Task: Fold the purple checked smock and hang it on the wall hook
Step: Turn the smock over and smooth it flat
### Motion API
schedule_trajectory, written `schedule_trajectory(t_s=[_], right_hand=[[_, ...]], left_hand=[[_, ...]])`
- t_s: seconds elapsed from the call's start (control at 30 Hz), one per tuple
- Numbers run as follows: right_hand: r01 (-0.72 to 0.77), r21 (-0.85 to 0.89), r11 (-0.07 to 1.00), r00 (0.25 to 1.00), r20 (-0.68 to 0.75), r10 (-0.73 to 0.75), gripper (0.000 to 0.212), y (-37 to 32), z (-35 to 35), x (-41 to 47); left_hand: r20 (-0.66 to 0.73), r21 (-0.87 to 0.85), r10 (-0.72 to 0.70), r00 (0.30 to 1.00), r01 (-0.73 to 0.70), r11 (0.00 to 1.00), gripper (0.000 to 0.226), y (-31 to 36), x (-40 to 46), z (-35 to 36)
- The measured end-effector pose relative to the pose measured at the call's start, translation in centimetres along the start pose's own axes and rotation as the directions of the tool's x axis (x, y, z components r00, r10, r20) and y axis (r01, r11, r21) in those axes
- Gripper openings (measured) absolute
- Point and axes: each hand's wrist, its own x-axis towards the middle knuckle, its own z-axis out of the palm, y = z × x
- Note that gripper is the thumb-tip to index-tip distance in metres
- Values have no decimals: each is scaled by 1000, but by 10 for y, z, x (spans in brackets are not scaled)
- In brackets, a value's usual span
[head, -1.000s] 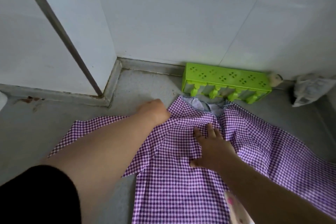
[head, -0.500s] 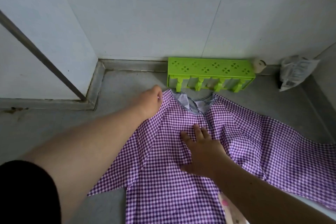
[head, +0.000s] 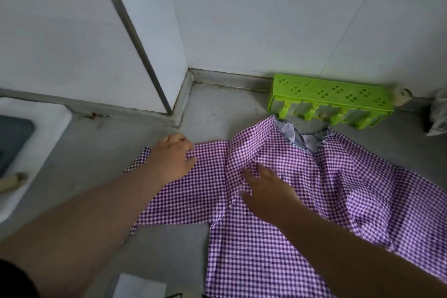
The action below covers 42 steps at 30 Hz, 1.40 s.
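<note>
The purple checked smock lies spread on the grey floor, its neck opening towards the wall. Its left sleeve stretches out flat to the left. My left hand rests palm down on that sleeve near its end, fingers slightly curled, the cuff hidden under it. My right hand presses flat on the chest of the smock with fingers apart, just right of a raised crease. The right sleeve spreads off to the right edge. No wall hook is in view.
A green plastic rack with pegs lies on the floor against the wall, just beyond the collar. A crumpled plastic bag sits at far right. A white basin-like fixture is at left. White paper lies near the bottom edge.
My left hand has moved left from the shoulder by the collar out onto the sleeve, which now lies stretched out to the left. My right hand stays pressed on the chest.
</note>
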Motion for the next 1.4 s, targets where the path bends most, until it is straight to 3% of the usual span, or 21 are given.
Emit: schedule_trajectory(t_s=[0.13, 0.27, 0.37, 0.43, 0.5, 0.67, 0.8, 0.93, 1.03, 1.13, 1.23, 1.3, 1.33, 1.4], right_hand=[[-129, -58, 990, 990, 44, 132, 102, -26, 3, 11], [-170, -114, 979, 982, 63, 177, 114, -36, 3, 21], [-168, -130, 977, 980, 80, 180, 117, -38, 0, 24], [-175, -141, 974, 980, 74, 187, 117, -39, -2, 26], [-178, -152, 972, 980, 63, 189, 117, -40, -2, 28], [-198, -151, 968, 975, 71, 210, 117, -40, -4, 30], [-206, -167, 964, 973, 68, 220, 118, -44, -4, 33], [-221, -188, 957, 969, 69, 238, 118, -46, -5, 36], [-216, -189, 958, 970, 73, 233, 120, -43, -4, 39], [-219, -189, 957, 969, 69, 236, 122, -39, 0, 44], [-233, -198, 952, 966, 69, 251, 121, -41, -1, 45], [-234, -195, 952, 965, 70, 252, 120, -43, -2, 44], [-234, -194, 953, 965, 70, 251, 120, -43, -2, 45], [-236, -184, 954, 965, 72, 252, 120, -42, -2, 46]], left_hand=[[-26, -21, -123, 992, 122, 992, 46, -42, -26, -2], [14, -72, -361, 932, 362, 930, 70, -77, -47, -1], [112, -243, -439, 892, 453, 858, 93, -106, -55, 2], [254, -271, -329, 910, 393, 879, 120, -122, -63, 5], [352, -135, -185, 918, 245, 960, 142, -134, -77, 10], [310, 163, 9, 951, -62, 985, 159, -155, -107, 25], [294, 107, 69, 953, -105, 989, 153, -166, -127, 36], [183, 10, 72, 980, -75, 997, 121, -168, -133, 34], [-32, -76, -46, 998, 43, 996, 85, -166, -132, 14], [-272, -165, -163, 948, 121, 979, 57, -180, -124, -12], [-426, -19, 29, 904, -41, 999, 37, -198, -120, -22], [-277, 256, 196, 940, -124, 959, 29, -202, -119, -25], [-134, 350, 159, 978, -103, 931, 27, -201, -119, -24], [28, 397, -67, 997, 51, 916, 28, -202, -119, -24]])
